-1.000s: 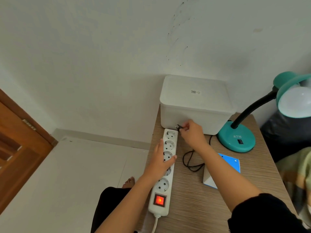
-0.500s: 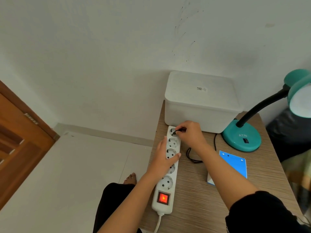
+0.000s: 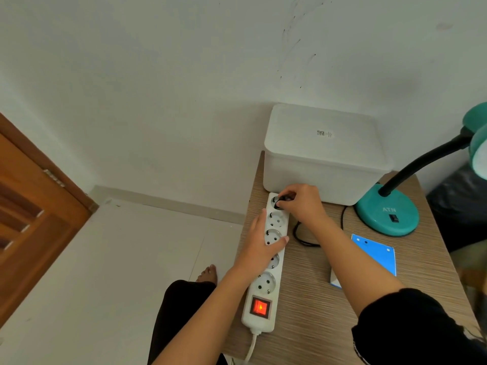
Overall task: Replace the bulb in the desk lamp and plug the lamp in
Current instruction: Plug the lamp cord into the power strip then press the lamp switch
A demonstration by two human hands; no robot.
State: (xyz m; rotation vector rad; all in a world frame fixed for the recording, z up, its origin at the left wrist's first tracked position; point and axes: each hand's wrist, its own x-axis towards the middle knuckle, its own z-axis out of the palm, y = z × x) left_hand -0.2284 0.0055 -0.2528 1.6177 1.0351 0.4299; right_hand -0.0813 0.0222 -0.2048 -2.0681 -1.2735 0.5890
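A white power strip [image 3: 263, 291] lies along the left side of the wooden table, its red switch [image 3: 260, 307] lit. My left hand [image 3: 261, 246] presses flat on the strip's middle. My right hand [image 3: 300, 204] pinches the lamp's black plug [image 3: 282, 200] in the farthest socket. The black cord [image 3: 300, 237] loops on the table behind my right wrist. The teal desk lamp [image 3: 387, 214] stands at the right on its round base, its black neck arching to a shade with a white bulb [image 3: 481, 160] cut off by the frame edge.
A white lidded plastic box [image 3: 324, 151] stands against the wall, just beyond the strip's far end. A blue-and-white bulb carton [image 3: 374, 255] lies right of my forearm. The table's left edge [image 3: 246, 233] drops to white floor; a wooden door [image 3: 29, 214] is at far left.
My right hand has brought the plug down from in front of the box onto the farthest socket. My left hand has kept its place on the strip. The view has shifted left.
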